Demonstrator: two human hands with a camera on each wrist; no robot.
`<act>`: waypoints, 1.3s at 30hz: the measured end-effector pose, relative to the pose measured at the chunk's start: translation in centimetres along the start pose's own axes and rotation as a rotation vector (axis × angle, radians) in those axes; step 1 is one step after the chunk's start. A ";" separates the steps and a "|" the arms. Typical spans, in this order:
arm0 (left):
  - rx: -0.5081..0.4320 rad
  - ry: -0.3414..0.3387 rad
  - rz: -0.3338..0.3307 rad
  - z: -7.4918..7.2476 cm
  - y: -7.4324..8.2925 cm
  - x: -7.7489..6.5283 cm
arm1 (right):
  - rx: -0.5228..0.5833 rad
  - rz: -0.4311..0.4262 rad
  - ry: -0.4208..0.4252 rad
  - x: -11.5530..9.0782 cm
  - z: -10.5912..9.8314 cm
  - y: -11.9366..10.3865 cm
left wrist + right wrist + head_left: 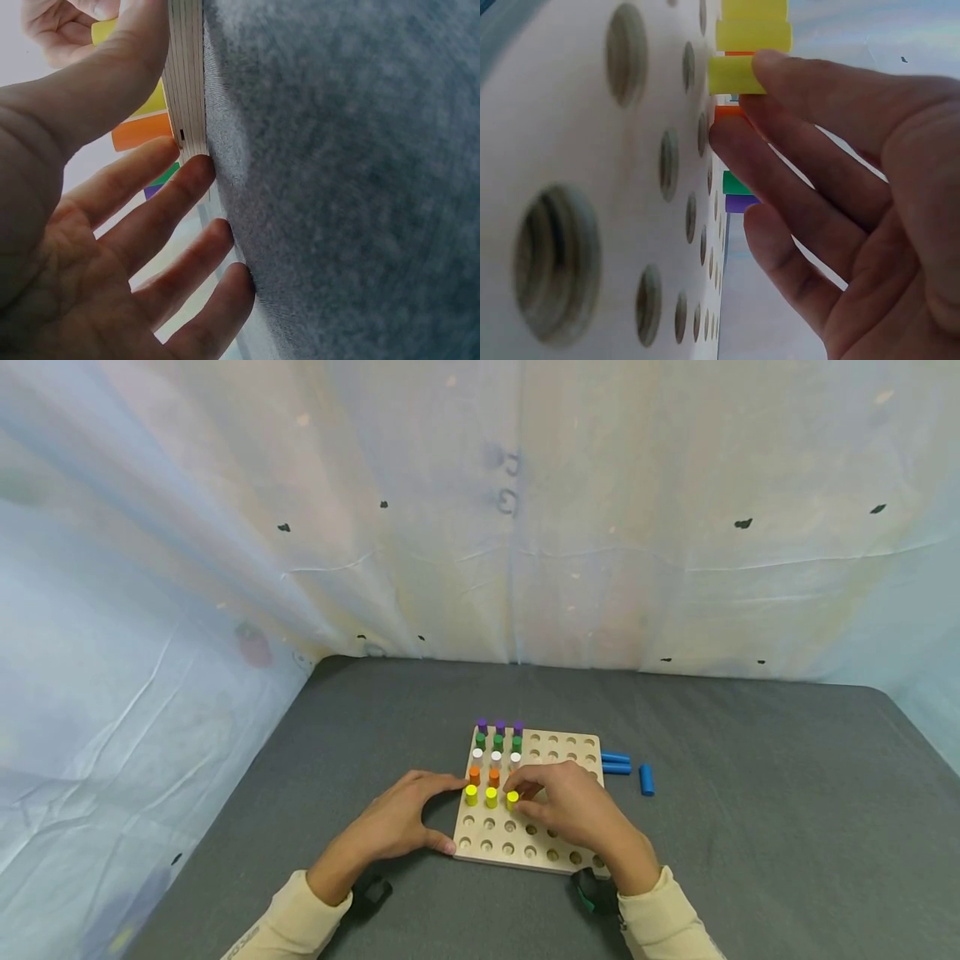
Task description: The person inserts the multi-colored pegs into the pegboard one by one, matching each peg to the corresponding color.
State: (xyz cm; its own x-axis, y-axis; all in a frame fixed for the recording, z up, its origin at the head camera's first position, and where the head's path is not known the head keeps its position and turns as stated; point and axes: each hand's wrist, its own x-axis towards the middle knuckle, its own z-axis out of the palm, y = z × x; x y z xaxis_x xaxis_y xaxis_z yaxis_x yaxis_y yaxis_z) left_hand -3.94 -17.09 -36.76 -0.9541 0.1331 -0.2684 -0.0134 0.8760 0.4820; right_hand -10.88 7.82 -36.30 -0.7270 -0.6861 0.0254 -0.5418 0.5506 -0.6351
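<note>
A wooden peg board [525, 857] lies on the table with rows of colored pegs on its left side. My right hand [573, 802] pinches a yellow peg [731, 75] between thumb and fingers; the peg stands upright at the third hole of the yellow row. Two more yellow pegs [481, 797] stand to its left. Behind them are orange pegs [494, 777], partly covered by the right hand, then white pegs [496, 759], green pegs [498, 743] and purple pegs [500, 727]. My left hand [397, 817] rests its spread fingers and thumb along the board's left edge.
Several blue pegs lie loose right of the board, two side by side against its edge and one blue peg [647, 779] farther out. Bare holes fill the board's right and near parts. A dark grey cloth [780, 810] covers the table, and pale sheeting [600, 510] hangs behind.
</note>
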 end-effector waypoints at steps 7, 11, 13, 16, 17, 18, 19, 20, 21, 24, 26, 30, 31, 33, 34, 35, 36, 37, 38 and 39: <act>0.004 0.005 -0.007 0.0 0.0 0.0 | -0.013 -0.010 -0.009 0.0 0.1 0.1; -0.007 0.005 -0.001 0.0 -0.1 -0.1 | -0.023 -0.016 -0.013 0.0 0.1 0.1; -0.010 0.004 0.001 0.0 -0.1 -0.1 | -0.026 -0.016 -0.012 -0.1 0.0 0.1; -0.008 0.004 -0.002 0.1 -0.1 -0.1 | -0.020 -0.009 -0.008 -0.3 -0.4 0.2; -0.006 0.005 -0.004 0.1 -0.1 -0.1 | -0.018 -0.009 -0.006 -0.4 -0.5 0.2; -0.003 0.007 -0.007 0.1 -0.1 -0.1 | -0.016 -0.008 -0.005 -0.6 -0.7 0.3; 0.000 0.008 -0.010 0.1 -0.1 -0.1 | -0.011 -0.005 -0.006 -0.7 -1.0 0.5; 0.002 0.010 -0.013 0.1 -0.1 -0.1 | -0.007 -0.003 -0.005 -0.9 -1.2 0.7; 0.004 0.012 -0.015 0.1 -0.1 0.0 | -0.006 0.004 -0.002 -1.1 -1.4 0.9; 0.007 0.018 -0.015 0.1 0.0 0.0 | 0.005 0.017 0.013 -2.0 -2.4 1.8; 0.007 0.020 -0.015 0.1 0.0 0.0 | 0.004 0.035 0.028 -2.6 -3.0 2.7; 0.009 0.022 -0.012 0.1 0.0 0.0 | -0.046 0.084 0.068 -3.8 -4.5 4.7; 0.010 0.021 -0.012 0.1 0.0 0.0 | -0.063 0.098 0.080 -4.1 -4.9 5.1; 0.011 0.020 -0.008 0.1 0.0 0.0 | -0.092 0.122 0.099 -4.7 -5.6 6.0; 0.010 0.017 -0.010 0.1 -0.1 0.0 | -0.102 0.131 0.109 -5.0 -6.0 6.4; 0.009 0.015 -0.011 0.1 -0.1 0.1 | -0.113 0.140 0.118 -5.3 -6.4 6.8; 0.009 0.013 -0.015 0.1 -0.1 0.1 | -0.124 0.151 0.126 -5.5 -6.7 7.2; 0.009 0.012 -0.018 0.1 0.0 0.1 | -0.130 0.163 0.133 -5.7 -7.1 7.5; 0.010 0.010 -0.021 0.1 0.0 0.1 | -0.134 0.175 0.139 -5.9 -7.4 7.8; 0.011 0.009 -0.026 0.1 0.0 0.1 | -0.139 0.185 0.148 -6.1 -7.6 8.1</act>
State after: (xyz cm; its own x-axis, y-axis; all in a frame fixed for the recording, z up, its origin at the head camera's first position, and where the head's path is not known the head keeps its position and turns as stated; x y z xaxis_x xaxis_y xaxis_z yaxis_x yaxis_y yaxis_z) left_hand -3.99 -16.99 -36.85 -0.9560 0.1060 -0.2737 -0.0354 0.8840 0.4661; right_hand -14.05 20.08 -35.71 -0.8673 -0.4963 0.0375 -0.4390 0.7272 -0.5277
